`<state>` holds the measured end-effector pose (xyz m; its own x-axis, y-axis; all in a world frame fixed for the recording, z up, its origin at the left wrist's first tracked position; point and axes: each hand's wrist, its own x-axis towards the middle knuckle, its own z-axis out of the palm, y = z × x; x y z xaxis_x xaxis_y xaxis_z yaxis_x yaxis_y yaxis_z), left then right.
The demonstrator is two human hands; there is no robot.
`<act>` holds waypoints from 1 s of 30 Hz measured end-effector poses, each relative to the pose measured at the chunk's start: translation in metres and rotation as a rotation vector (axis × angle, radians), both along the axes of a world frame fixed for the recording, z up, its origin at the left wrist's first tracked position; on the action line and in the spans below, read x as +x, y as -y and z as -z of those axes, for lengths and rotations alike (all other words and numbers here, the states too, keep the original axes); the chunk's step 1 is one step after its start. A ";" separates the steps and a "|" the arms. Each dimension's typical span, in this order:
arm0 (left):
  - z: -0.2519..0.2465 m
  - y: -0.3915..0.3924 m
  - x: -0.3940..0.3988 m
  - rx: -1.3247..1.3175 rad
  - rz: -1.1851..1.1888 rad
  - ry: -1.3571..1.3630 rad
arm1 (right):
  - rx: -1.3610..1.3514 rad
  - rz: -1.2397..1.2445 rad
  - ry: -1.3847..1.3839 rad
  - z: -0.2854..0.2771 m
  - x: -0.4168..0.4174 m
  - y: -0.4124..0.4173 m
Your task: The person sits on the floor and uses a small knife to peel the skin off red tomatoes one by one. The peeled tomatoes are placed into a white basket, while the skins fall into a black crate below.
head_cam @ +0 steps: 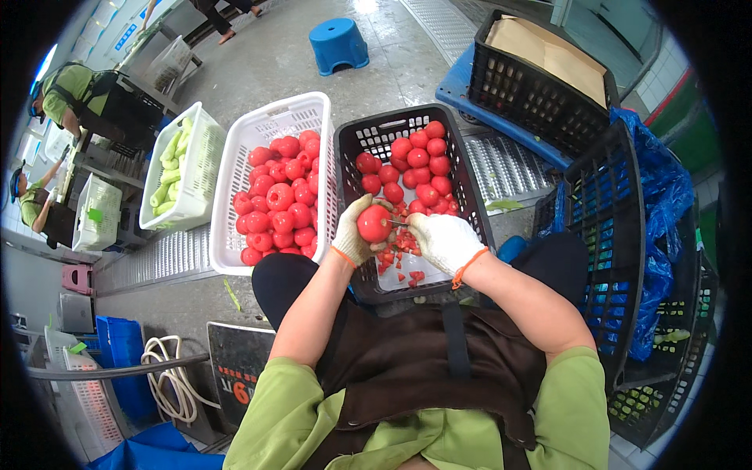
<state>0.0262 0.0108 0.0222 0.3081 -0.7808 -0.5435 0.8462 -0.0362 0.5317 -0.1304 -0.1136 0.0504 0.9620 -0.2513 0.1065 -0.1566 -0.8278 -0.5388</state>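
My left hand (356, 232), in a knitted glove, holds a red tomato (373, 223) over the black plastic crate (470, 202). A small knife (399, 223) is in my gloved right hand (442, 239); its thin blade points at the tomato's stem spot, and I cannot tell whether the tip is inside. Whole tomatoes (418, 157) fill the far part of the black crate. Cut red tomato pieces (405, 242) lie below my hands on its pale bottom. To the left, a white plastic crate (226, 176) holds many tomatoes (281, 197), several with hollowed stem ends.
Pale green vegetables fill another white crate (205, 170) further left. A blue stool (338, 44) stands ahead. At right are a blue trolley (455, 76) with a paper-lined black crate (523, 88) and a tilted black crate (611, 235). Two people work at far left; another's legs show above.
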 end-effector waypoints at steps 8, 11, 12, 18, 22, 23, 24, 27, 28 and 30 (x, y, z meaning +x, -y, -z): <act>0.004 0.003 0.003 -0.035 0.114 0.074 | -0.021 -0.010 -0.027 -0.009 -0.005 -0.001; 0.006 0.005 0.004 -0.058 0.162 0.091 | -0.039 -0.018 -0.015 -0.015 -0.003 0.000; 0.007 0.005 0.005 -0.044 0.182 0.082 | -0.049 -0.024 -0.012 -0.017 -0.002 0.001; 0.015 0.006 0.004 0.048 0.234 0.081 | -0.082 -0.106 -0.156 -0.015 0.001 0.010; 0.023 0.005 -0.001 0.057 0.298 0.106 | 0.082 -0.184 -0.219 0.007 0.009 0.008; 0.025 0.005 -0.001 0.076 0.282 0.129 | 0.125 -0.186 -0.229 0.013 0.013 0.006; 0.025 0.005 -0.001 0.089 0.267 0.148 | 0.174 -0.192 -0.216 0.018 0.017 0.005; 0.025 0.004 0.000 0.006 0.209 0.231 | 0.546 -0.077 -0.249 0.022 0.023 0.003; 0.024 0.004 0.000 -0.053 0.177 0.269 | 0.879 0.001 -0.347 0.021 0.023 0.003; 0.021 0.005 -0.001 -0.203 0.070 0.385 | 1.478 0.062 -0.489 0.015 0.019 0.006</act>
